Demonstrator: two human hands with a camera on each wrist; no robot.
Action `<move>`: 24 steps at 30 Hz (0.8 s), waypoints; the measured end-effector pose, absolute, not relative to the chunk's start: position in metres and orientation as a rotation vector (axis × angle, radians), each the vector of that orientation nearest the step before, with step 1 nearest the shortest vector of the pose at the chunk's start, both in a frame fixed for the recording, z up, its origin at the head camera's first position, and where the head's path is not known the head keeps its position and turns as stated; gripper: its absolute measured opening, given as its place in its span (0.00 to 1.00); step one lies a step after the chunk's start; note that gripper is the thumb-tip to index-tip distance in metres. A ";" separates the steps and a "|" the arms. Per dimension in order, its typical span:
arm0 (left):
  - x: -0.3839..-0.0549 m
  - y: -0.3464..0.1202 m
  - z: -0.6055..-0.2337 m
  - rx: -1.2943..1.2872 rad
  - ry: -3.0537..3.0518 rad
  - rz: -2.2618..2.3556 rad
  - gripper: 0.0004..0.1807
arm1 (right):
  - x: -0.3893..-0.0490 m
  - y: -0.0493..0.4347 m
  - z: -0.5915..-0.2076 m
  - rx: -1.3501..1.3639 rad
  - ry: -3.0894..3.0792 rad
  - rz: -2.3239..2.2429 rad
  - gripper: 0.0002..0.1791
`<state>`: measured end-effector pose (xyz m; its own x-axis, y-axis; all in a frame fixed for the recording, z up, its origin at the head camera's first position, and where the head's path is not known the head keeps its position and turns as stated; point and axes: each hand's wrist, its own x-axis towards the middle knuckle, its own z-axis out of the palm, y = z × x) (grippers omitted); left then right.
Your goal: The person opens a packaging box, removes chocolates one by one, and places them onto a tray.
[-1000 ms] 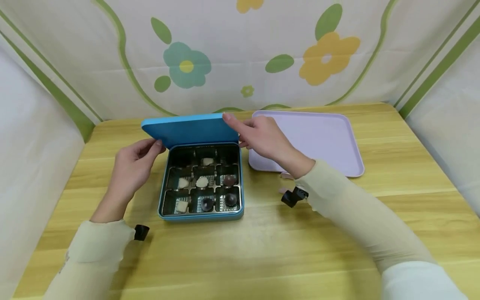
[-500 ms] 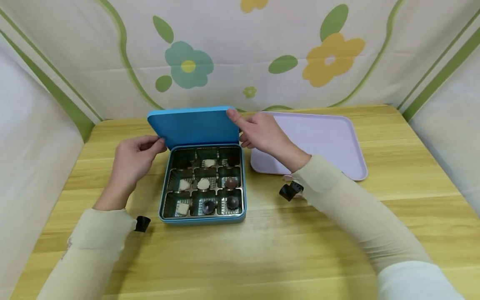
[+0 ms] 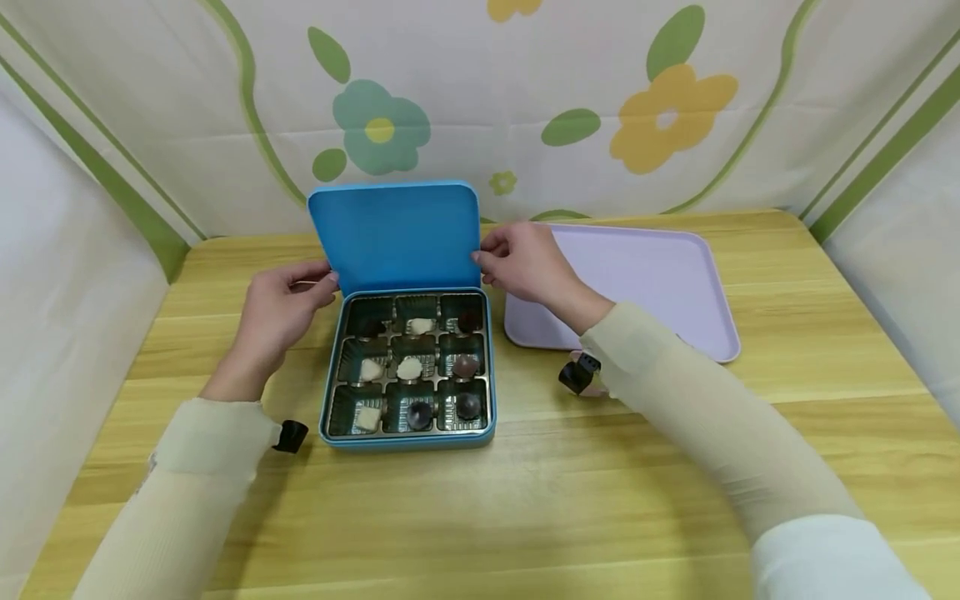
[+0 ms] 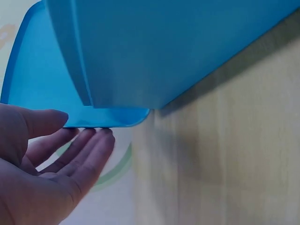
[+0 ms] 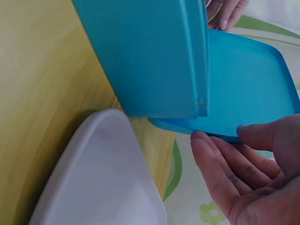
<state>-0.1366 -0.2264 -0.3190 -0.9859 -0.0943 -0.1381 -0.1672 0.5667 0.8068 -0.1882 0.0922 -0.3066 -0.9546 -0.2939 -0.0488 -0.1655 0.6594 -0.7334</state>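
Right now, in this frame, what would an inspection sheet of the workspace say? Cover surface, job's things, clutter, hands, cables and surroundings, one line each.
Surface: wood-grain table.
Job's things: blue tin, its lid raised at the back; nine-compartment insert with pale and dark sweets, back-left compartment too dark to read; lilac tray to the right, partly hidden by the right arm.
Clutter: pinkish item near the right wrist, mostly hidden, cannot tell what.
Hands: left hand pinches the lid's left edge, right hand its right edge; black device at each wrist.
Cables: nothing seen.
Surroundings: white fabric with flowers and leaves behind the table.
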 end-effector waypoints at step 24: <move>-0.162 -0.219 -0.343 -0.106 2.620 1.279 0.27 | -0.207 0.092 -0.335 -0.387 2.730 -0.850 0.16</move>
